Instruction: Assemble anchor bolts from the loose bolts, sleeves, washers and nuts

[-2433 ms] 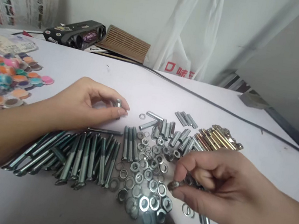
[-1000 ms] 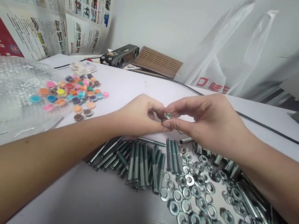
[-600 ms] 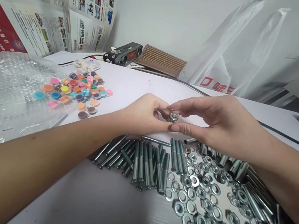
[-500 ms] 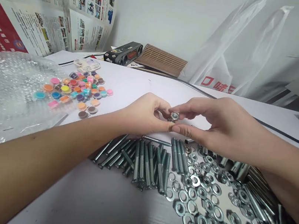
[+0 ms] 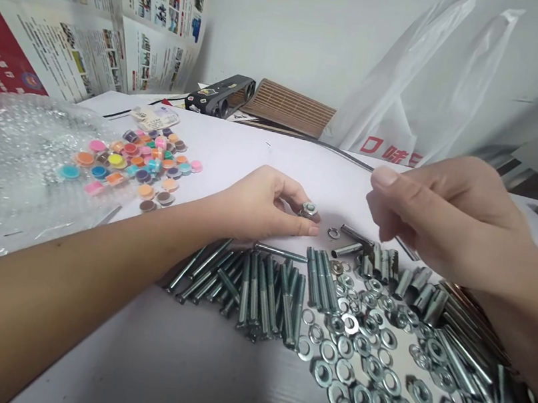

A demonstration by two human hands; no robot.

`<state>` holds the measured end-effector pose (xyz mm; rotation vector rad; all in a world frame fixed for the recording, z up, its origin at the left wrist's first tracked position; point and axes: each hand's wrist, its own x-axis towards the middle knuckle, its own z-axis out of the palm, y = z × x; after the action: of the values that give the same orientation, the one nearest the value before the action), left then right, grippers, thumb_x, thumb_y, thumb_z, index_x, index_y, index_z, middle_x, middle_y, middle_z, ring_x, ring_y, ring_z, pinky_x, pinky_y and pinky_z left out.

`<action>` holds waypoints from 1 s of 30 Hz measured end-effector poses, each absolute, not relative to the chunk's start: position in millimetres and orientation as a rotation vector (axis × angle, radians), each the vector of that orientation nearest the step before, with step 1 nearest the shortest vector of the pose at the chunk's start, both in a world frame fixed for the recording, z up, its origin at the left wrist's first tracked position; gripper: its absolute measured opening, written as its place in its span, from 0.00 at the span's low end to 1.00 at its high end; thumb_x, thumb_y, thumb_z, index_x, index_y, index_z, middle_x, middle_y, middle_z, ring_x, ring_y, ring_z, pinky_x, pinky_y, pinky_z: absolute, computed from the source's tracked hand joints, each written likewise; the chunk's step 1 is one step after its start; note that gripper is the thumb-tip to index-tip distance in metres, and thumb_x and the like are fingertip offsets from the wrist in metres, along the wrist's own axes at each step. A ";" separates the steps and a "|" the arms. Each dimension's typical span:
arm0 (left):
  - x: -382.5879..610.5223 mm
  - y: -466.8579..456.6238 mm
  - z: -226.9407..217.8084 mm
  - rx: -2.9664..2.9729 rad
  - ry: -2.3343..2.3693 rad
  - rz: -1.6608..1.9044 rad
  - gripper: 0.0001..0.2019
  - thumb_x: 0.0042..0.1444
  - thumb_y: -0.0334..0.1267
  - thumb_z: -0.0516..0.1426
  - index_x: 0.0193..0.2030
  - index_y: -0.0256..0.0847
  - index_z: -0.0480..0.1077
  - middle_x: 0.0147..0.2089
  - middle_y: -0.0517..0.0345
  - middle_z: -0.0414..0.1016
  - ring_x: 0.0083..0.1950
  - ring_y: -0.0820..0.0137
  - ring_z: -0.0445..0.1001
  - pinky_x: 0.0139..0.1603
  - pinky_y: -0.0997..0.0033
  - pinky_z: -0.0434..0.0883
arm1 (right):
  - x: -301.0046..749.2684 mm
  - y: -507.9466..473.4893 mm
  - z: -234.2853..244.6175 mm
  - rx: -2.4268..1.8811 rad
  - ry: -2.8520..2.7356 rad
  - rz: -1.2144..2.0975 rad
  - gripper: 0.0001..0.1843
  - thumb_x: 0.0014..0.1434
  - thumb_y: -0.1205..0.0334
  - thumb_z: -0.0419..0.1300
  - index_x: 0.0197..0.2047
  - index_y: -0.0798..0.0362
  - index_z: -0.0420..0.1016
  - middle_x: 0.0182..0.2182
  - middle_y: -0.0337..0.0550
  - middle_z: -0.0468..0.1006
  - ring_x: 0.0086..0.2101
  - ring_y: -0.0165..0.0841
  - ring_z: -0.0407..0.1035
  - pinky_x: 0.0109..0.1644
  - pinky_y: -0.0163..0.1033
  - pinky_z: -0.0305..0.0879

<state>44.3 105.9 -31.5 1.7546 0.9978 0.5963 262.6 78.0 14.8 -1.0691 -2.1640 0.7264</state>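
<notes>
My left hand [image 5: 273, 205] pinches a metal hex nut [image 5: 310, 209] between thumb and fingers, just beyond the bolts. What sits under the nut is hidden by the fingers. My right hand [image 5: 442, 210] is raised to the right, apart from the left one. Its thumb lies against the curled fingers, and whatever may be in them is hidden. Below the left hand lies a heap of long bolts [image 5: 265, 295], with one bolt [image 5: 281, 252] lying crosswise above it. Loose washers and nuts [image 5: 363, 399] spread to the right. Metal sleeves [image 5: 420, 288] lie under the right hand.
Colourful small pots [image 5: 129, 164] are heaped at the left beside bubble wrap [image 5: 11, 170]. Newspaper [image 5: 159, 23] covers the wall behind. A black holder [image 5: 219, 95], a slatted mat [image 5: 288, 107] and a white plastic bag [image 5: 399, 106] stand along the back.
My right hand has come away from the nut and moved up and to the right. The left hand keeps hold of the nut in nearly the same place.
</notes>
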 end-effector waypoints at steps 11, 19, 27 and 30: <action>44.2 106.7 -31.4 1.745 0.988 0.560 0.19 0.46 0.48 0.68 0.43 0.39 0.80 0.39 0.54 0.81 0.35 0.77 0.75 0.37 0.77 0.70 | 265.5 76.8 14.4 -1.078 -2.113 0.757 0.34 0.69 0.41 0.50 0.18 0.54 0.72 0.13 0.42 0.66 0.14 0.25 0.57 0.16 0.36 0.50; 44.6 105.0 -30.7 1.779 0.932 0.552 0.17 0.47 0.46 0.67 0.42 0.39 0.80 0.39 0.56 0.81 0.36 0.78 0.76 0.38 0.79 0.69 | 260.6 75.2 13.2 -0.944 -2.407 0.802 0.32 0.72 0.45 0.46 0.25 0.55 0.75 0.15 0.38 0.69 0.18 0.22 0.65 0.21 0.29 0.59; 43.0 107.9 -31.8 1.772 0.987 0.564 0.20 0.45 0.50 0.68 0.43 0.40 0.80 0.38 0.56 0.81 0.36 0.78 0.75 0.37 0.78 0.69 | 258.9 74.9 14.0 -0.936 -2.325 0.647 0.26 0.71 0.46 0.50 0.32 0.54 0.77 0.19 0.38 0.71 0.21 0.25 0.67 0.24 0.31 0.60; 42.7 108.3 -32.5 1.810 0.986 0.576 0.20 0.46 0.51 0.67 0.41 0.40 0.79 0.37 0.56 0.81 0.37 0.76 0.75 0.37 0.77 0.68 | 258.7 76.9 11.6 -0.905 -2.507 0.672 0.25 0.72 0.49 0.48 0.33 0.56 0.75 0.24 0.40 0.76 0.26 0.25 0.70 0.29 0.31 0.65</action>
<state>42.7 108.3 -32.5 1.8095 0.9858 0.5759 258.7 76.9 11.6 -0.9047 -2.5073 0.6716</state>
